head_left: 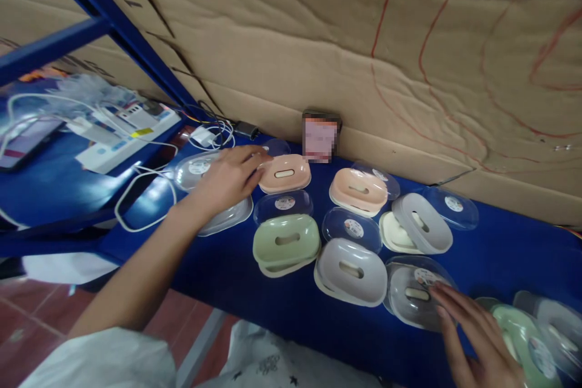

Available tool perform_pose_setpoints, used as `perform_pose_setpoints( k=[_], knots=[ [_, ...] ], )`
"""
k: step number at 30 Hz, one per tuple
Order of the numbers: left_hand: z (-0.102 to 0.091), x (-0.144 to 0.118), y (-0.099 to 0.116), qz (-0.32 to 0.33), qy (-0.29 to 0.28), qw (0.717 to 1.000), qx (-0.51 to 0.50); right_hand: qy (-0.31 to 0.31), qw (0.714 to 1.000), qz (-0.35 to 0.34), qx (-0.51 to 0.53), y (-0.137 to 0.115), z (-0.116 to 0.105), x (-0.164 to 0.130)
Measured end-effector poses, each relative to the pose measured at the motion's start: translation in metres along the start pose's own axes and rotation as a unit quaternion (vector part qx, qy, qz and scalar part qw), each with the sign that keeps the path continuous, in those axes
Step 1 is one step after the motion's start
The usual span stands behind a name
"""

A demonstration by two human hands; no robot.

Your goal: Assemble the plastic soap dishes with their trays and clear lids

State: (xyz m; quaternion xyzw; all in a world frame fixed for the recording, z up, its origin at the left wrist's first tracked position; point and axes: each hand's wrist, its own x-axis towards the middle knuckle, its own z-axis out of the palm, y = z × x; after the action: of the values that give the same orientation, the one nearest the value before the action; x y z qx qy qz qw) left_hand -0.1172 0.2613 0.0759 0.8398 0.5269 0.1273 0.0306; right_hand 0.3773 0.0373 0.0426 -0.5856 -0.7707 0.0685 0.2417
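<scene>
My left hand (233, 177) has its fingers and thumb at the left end of a peach soap dish (291, 182), pinching its rim. Under and behind that wrist lie clear lids (227, 218). My right hand (477, 327) is spread, its fingertips resting on the right side of a grey soap dish (404, 309) that has a clear labelled lid over it. Between the hands sit a green soap dish (268, 248), a lilac-grey soap dish (334, 270) and another peach soap dish (348, 197). A grey tray (436, 236) leans tilted on its cream base (393, 233).
Clear lids (334, 227) lie among the dishes on the blue table (213, 276). Lidded dishes (527, 339) stand at the right edge. A blurred-out device (321, 136) leans against the cardboard wall (273, 54). Cables and a power strip (131, 139) lie left, beside a blue frame post (150, 42).
</scene>
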Motion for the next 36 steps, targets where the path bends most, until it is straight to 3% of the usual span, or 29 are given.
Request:
perform_pose_setpoints(
  k=[4,7,11,17,20,24,28,31,34,36],
  knots=[
    [0.015,0.006,0.026,0.038,-0.066,0.997,0.011,0.06,0.996,-0.016,0.057,-0.036,0.023,0.019],
    [0.027,0.015,0.038,0.016,-0.103,0.994,0.034,0.036,0.993,-0.054,0.101,-0.059,0.036,0.031],
    [0.032,0.018,0.042,0.015,-0.096,0.995,0.032,-0.009,0.99,-0.077,0.122,-0.077,0.046,0.034],
    [0.018,0.007,0.039,0.007,-0.069,0.997,-0.018,-0.022,0.988,-0.074,0.132,-0.084,0.055,0.026],
    [0.015,0.008,0.037,-0.018,-0.07,0.997,-0.041,-0.01,0.99,-0.074,0.119,-0.078,0.052,0.023],
    [0.018,0.005,0.038,-0.003,-0.062,0.997,-0.041,0.005,0.998,-0.052,0.046,-0.055,0.034,0.013],
    [0.017,-0.017,0.05,0.013,-0.012,0.999,-0.031,-0.052,0.996,0.005,-0.075,-0.022,0.011,-0.004],
    [0.013,-0.043,0.077,0.059,0.062,0.995,-0.058,-0.086,0.989,0.024,-0.12,-0.003,-0.001,-0.007],
    [0.013,-0.067,0.114,0.155,0.053,0.98,-0.115,-0.103,0.991,0.013,-0.086,0.007,-0.012,0.006],
    [0.016,-0.082,0.139,0.18,0.059,0.971,-0.143,-0.077,0.994,0.012,-0.075,0.008,-0.019,0.019]
  ],
)
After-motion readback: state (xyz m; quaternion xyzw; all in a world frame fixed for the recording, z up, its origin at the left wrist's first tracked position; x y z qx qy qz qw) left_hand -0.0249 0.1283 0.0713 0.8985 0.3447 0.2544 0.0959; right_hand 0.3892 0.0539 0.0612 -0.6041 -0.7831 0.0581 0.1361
